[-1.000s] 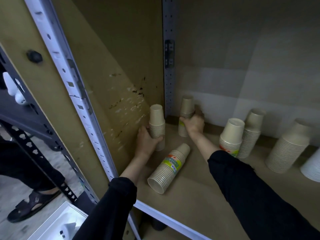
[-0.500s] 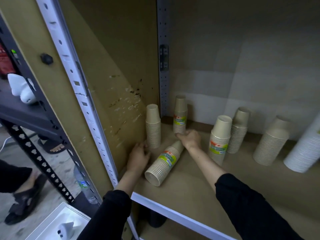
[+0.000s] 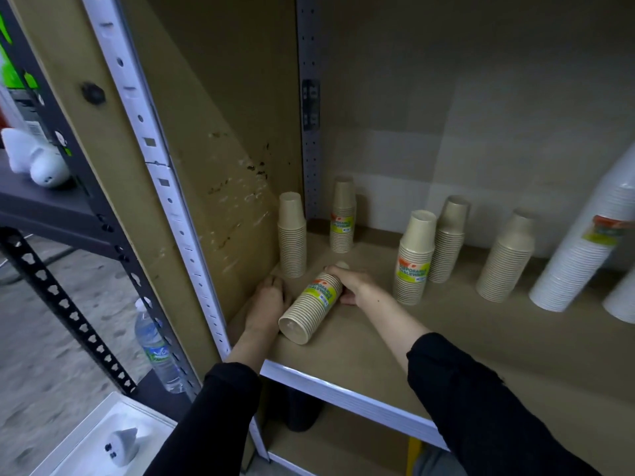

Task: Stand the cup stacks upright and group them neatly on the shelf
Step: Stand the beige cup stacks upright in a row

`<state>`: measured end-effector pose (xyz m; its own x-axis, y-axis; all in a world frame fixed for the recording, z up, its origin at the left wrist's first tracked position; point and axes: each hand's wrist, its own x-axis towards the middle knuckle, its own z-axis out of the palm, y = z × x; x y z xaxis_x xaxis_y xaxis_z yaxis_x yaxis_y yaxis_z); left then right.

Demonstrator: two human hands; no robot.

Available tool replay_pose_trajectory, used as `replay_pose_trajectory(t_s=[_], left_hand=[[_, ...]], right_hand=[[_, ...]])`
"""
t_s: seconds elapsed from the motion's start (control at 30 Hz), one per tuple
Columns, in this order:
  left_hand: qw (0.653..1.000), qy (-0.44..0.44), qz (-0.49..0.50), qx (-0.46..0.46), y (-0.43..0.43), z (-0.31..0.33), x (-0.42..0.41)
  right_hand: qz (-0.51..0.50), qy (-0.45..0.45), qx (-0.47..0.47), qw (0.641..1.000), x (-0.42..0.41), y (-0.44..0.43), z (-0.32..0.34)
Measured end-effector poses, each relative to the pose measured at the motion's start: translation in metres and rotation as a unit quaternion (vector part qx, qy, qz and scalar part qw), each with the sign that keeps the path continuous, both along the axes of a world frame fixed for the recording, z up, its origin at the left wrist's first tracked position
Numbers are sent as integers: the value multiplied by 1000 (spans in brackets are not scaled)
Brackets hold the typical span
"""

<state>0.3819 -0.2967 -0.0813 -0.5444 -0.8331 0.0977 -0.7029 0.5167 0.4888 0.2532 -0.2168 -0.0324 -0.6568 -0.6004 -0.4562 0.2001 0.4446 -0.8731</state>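
Left arm: reaching in from 6 o'clock past the shelf's front edge, black sleeve, bare forearm.
Left hand (image 3: 269,304): lying palm down, fingers straight, on the shelf board (image 3: 378,359), right alongside the 9 o'clock flank of the lying cup stack (image 3: 314,305); holding nothing.
Right arm: coming in from 5 o'clock, angling toward 11.
Right hand (image 3: 355,286): fingers curling over the lying cup stack's narrow closed end, thumb under it, gripping it.
Lying cup stack: resting on its side near the shelf's front-left corner, mouth pointing to 7 o'clock, label facing up.
Tan stacks: six; one lying, five standing upright.
Upright, from the lying one: side-wall stack (image 3: 292,235) at 11 o'clock; back-post stack (image 3: 343,218) at 12; front labelled stack (image 3: 414,259) and plain stack (image 3: 448,240) side by side at 2; lone stack (image 3: 507,257) further right.
White stacks: two at 3 o'clock; tall white stack (image 3: 584,242) tilting, cropped white stack (image 3: 622,304) running out of view.
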Motion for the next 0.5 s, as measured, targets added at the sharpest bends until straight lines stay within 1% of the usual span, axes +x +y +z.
replay_pose_trajectory(t_s=[0.03,0.13,0.2,0.27,0.33,0.43,0.5], left_hand=[[1000,-2,0,-2,0,0,0],[1000,-5,-1,-6,1,0,1],[1000,-6,0,-12,1,0,1],[1000,0,1,-20,2,-1,1],[1000,6,2,-25,2,-3,1],[1000,10,1,-28,1,-4,0],[1000,9,0,-28,2,-4,0]], right_hand=[[0,-20,-6,1000,2,0,3],[-8,-36,-38,999,7,0,10],[-14,-16,-77,997,7,0,17],[-15,42,-120,992,7,3,31],[-27,130,-147,980,7,7,43],[-30,255,-159,953,10,10,54],[-31,309,-167,936,17,12,55]])
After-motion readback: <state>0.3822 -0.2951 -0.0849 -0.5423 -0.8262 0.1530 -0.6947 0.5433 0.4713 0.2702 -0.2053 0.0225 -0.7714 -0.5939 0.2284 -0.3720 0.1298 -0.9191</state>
